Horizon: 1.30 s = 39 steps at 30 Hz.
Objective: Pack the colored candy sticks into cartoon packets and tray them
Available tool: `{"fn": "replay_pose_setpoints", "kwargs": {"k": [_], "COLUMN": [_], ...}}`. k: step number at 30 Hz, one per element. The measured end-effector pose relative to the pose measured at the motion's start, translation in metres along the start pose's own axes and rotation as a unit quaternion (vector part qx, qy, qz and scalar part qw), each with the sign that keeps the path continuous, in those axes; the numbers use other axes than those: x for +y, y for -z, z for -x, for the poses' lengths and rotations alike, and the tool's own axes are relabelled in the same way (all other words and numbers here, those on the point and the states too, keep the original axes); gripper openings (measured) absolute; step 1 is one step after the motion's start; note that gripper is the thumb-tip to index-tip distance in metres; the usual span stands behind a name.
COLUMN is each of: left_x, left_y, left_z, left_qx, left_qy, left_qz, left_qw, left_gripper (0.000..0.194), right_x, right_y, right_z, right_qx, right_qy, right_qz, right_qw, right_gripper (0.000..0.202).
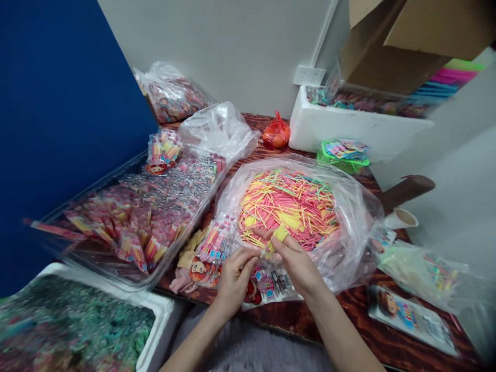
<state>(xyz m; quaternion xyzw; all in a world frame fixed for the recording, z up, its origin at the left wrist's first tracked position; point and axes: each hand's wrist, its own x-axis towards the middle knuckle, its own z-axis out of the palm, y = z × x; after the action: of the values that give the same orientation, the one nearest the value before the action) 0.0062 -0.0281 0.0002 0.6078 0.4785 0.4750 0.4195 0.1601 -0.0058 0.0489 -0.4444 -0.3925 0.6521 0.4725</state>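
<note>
A big clear plastic bag lies open on the table, full of thin pink, yellow and green sticks. At its near edge my right hand holds a small bunch of yellow sticks between thumb and fingers. My left hand is just left of it, fingertips pinched together at the lower end of the bunch; what they grip is too small to make out. Printed packets with a cartoon figure lie beside and beneath my hands.
A clear tray of small filled packets stands left, above a white foam box. Behind are a red bag, green basket and white foam box. A paper cup and flat packet are right.
</note>
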Motion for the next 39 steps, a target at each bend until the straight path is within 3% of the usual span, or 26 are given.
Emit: {"fn": "replay_pose_setpoints", "kwargs": {"k": [5,8,10,12,17,23,26,28,30,31,33,36,39], "left_x": [0.000,0.000,0.001,0.002,0.005,0.005,0.000,-0.005,-0.013,-0.019,-0.033,-0.058,-0.078], "left_y": [0.001,0.000,0.000,0.000,0.002,0.006,0.016,0.030,0.047,0.055,0.067,0.072,0.066], "left_z": [0.001,0.002,0.002,0.002,0.002,0.007,0.010,0.010,0.006,0.002,-0.006,-0.016,-0.018], "left_qx": [0.035,0.036,0.036,0.034,0.021,0.005,-0.008,0.019,0.092,0.127,0.169,0.171,0.168], "left_qy": [0.017,0.032,0.044,0.050,0.061,0.068,0.074,0.075,0.058,0.042,-0.002,-0.044,-0.045], "left_qz": [0.059,0.084,0.101,0.114,0.122,0.127,0.099,0.044,-0.045,-0.099,-0.216,-0.375,-0.427], "left_qw": [0.998,0.995,0.993,0.992,0.990,0.990,0.992,0.996,0.993,0.986,0.962,0.910,0.887], "left_gripper": [0.018,0.018,0.017,0.016,0.015,0.018,0.023,0.022,0.022,0.022,0.023,0.037,0.044], "right_x": [-0.003,-0.003,-0.001,0.001,0.005,0.013,0.015,0.016,0.017,0.018,0.020,0.023,0.024], "right_y": [0.006,0.002,-0.003,-0.006,-0.009,-0.019,-0.025,-0.018,0.000,0.014,0.044,0.081,0.093], "right_z": [0.006,0.011,0.013,0.015,0.014,0.013,0.016,0.012,0.000,-0.010,-0.032,-0.066,-0.084], "right_qx": [-0.032,0.019,0.049,0.041,0.041,-0.002,-0.047,-0.057,-0.013,0.027,0.103,0.163,0.149], "right_qy": [0.005,0.083,0.142,0.181,0.225,0.214,0.203,0.182,0.173,0.183,0.195,0.155,0.112], "right_qz": [0.058,0.093,0.161,0.245,0.333,0.331,0.302,0.266,0.265,0.291,0.416,0.631,0.765], "right_qw": [0.998,0.992,0.975,0.952,0.915,0.919,0.930,0.945,0.949,0.939,0.882,0.743,0.617], "right_gripper": [0.033,0.032,0.021,0.011,0.013,0.013,0.016,0.020,0.023,0.022,0.019,0.021,0.020]}}
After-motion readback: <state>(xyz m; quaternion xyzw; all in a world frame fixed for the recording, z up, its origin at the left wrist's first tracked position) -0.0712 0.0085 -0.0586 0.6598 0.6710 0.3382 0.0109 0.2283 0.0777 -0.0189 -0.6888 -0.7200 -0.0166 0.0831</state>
